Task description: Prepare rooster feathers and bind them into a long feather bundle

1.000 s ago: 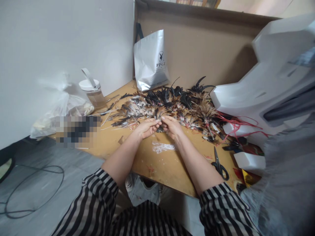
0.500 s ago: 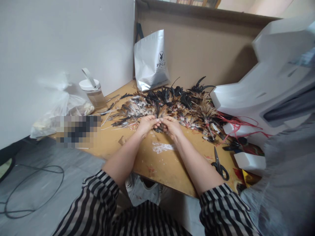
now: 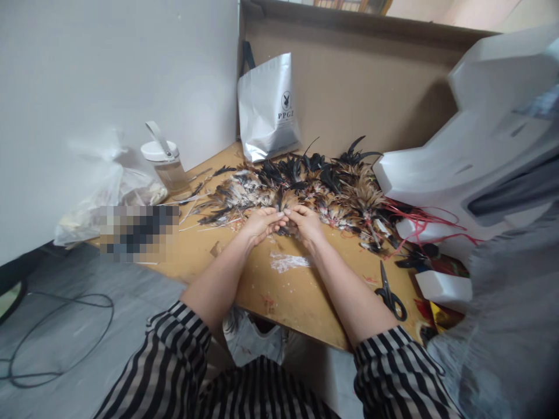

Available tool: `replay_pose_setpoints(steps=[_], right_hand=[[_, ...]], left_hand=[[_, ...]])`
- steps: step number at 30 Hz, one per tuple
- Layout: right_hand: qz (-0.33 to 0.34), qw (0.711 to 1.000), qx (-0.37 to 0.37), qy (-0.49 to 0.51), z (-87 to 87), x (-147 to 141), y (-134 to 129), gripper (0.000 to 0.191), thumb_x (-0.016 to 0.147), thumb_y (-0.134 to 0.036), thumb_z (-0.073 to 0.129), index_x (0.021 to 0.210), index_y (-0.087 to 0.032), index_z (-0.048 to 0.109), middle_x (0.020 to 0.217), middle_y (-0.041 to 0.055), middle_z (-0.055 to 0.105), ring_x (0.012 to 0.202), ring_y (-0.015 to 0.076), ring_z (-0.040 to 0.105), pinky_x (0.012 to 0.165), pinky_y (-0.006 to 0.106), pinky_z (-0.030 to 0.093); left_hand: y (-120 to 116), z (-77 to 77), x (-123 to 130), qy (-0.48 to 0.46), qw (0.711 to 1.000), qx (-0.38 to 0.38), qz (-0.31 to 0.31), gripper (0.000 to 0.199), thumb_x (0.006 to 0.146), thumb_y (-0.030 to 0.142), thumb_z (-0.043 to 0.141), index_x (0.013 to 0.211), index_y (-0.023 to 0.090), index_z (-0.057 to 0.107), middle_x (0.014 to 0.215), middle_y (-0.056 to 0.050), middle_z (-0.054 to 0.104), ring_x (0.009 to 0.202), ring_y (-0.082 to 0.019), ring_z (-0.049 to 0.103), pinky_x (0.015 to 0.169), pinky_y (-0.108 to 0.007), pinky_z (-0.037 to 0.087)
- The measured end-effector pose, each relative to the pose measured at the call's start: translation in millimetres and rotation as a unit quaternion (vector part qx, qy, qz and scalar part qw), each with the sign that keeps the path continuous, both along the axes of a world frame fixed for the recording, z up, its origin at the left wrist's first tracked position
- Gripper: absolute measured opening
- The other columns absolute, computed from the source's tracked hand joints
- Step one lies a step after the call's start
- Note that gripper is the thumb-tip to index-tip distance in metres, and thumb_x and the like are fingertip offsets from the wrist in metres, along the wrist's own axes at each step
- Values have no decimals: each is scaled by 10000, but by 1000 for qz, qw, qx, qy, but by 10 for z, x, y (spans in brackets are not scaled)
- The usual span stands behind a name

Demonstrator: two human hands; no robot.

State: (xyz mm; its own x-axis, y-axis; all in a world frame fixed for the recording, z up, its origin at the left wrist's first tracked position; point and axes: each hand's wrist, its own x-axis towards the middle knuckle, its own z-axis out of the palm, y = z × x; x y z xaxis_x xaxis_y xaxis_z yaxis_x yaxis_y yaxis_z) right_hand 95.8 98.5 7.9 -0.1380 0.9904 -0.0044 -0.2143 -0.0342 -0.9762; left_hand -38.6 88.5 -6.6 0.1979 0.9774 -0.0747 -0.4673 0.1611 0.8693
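Thumbs and fingertips of both hands meet over the middle of the table. My left hand [image 3: 264, 223] is closed in a pinch, and my right hand [image 3: 303, 223] pinches from the other side. Between them stands a small bunch of brown feathers [image 3: 286, 199], its lower end hidden by the fingers. Just behind and to both sides lies a long heap of feather bunches [image 3: 323, 174], black, brown and whitish, some with red ties. A white mesh-like scrap [image 3: 289, 262] lies on the tabletop below my hands.
Black scissors [image 3: 390, 295] lie at the right near the table's front edge. Red cords [image 3: 425, 220] hang by white foam [image 3: 419, 166] on the right. A silver bag [image 3: 267, 110] stands behind the feathers. At the left are a lidded bottle [image 3: 170, 169] and a plastic bag [image 3: 109, 198].
The fingers have shifted slightly around the feather bunch, with the left fingers a little more curled beneath. Everything else stays in place.
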Motion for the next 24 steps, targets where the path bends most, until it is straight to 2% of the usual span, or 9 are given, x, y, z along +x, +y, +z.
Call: replay_pose_setpoints(steps=[4,9,12,14,16,18,20,22,24], right_hand=[[-2,1000,4,-17,45,3,-30,301,505,-358,760,648,-161,583,505,-41,559,415,60,433,405,188,314],[6,1000,9,-27,88,12,-23,290,534,-384,729,631,-162,568,427,-64,465,375,45,344,373,181,239],[-33,999,9,-41,86,74,36,286,570,-417,681,669,-170,574,439,-67,450,377,49,316,377,190,221],[-35,991,43,-119,88,144,74,265,593,-412,655,667,-165,592,471,-50,486,402,58,346,403,198,255],[-1,964,99,-246,108,212,84,230,610,-384,639,634,-157,612,507,-23,534,443,74,402,449,210,301],[43,915,147,-373,147,250,55,189,627,-344,623,597,-157,622,541,-2,574,483,92,451,488,219,320],[57,861,169,-477,193,242,-4,151,639,-309,611,589,-168,628,562,9,596,505,106,475,505,225,313],[53,811,183,-553,222,200,-69,122,635,-290,615,592,-177,635,584,20,613,526,118,490,517,233,305],[56,778,192,-596,220,157,-110,110,628,-281,621,588,-180,637,591,33,622,536,127,497,523,240,304]], left_hand=[[-18,14,-25,30,999,0,-14,95,672,138,692,727,72,650,649,-52,658,535,-53,580,517,-133,448],[-28,34,-41,53,998,22,-5,146,628,181,732,685,80,644,650,-52,655,522,-52,563,508,-144,439],[-3,40,-52,36,999,27,24,162,632,200,732,681,78,638,652,-50,649,515,-42,548,490,-133,423],[28,30,-70,5,998,26,61,153,638,192,727,685,84,630,670,-45,651,525,-37,547,488,-125,420],[58,11,-90,-29,995,26,94,137,649,181,718,687,91,622,682,-38,652,536,-31,546,488,-117,416],[77,-7,-105,-48,992,26,114,124,662,176,707,692,94,618,681,-31,648,541,-28,544,487,-112,413],[82,-15,-109,-51,991,25,118,122,667,175,703,701,94,618,683,-27,645,543,-26,544,488,-111,413],[74,-10,-105,-49,992,26,114,127,669,178,703,707,91,619,690,-27,644,544,-26,546,488,-112,416],[62,4,-97,-50,992,27,110,126,672,178,701,708,89,620,687,-26,641,540,-25,546,485,-112,415]])
